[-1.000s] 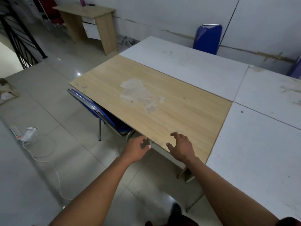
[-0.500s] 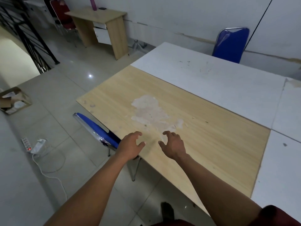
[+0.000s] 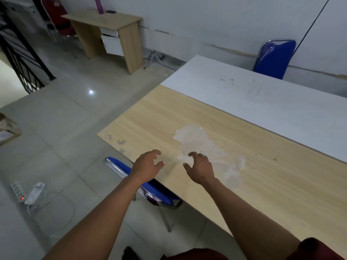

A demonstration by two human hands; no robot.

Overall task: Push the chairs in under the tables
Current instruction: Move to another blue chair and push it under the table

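Observation:
A blue chair with a chrome frame (image 3: 120, 167) stands tucked against the near edge of the wooden table (image 3: 262, 175); only its backrest top and one leg show. My left hand (image 3: 147, 166) hovers open just above the backrest, fingers spread, holding nothing. Over the tabletop, my right hand (image 3: 200, 168) is open too, close to a pale worn patch. A second blue chair (image 3: 274, 60) sits at the far side of the white table (image 3: 262, 102), by the wall.
A small wooden desk (image 3: 105, 21) with a drawer stands at the back left, a red chair (image 3: 56, 17) behind it. A power strip with an adapter and cable (image 3: 28, 194) lies on the tiled floor at the left. A black railing (image 3: 20, 68) borders the far left.
I have moved left along the table. Both hands shifted from past the chair's right side to above its backrest and the worn patch. The chair stays where it was.

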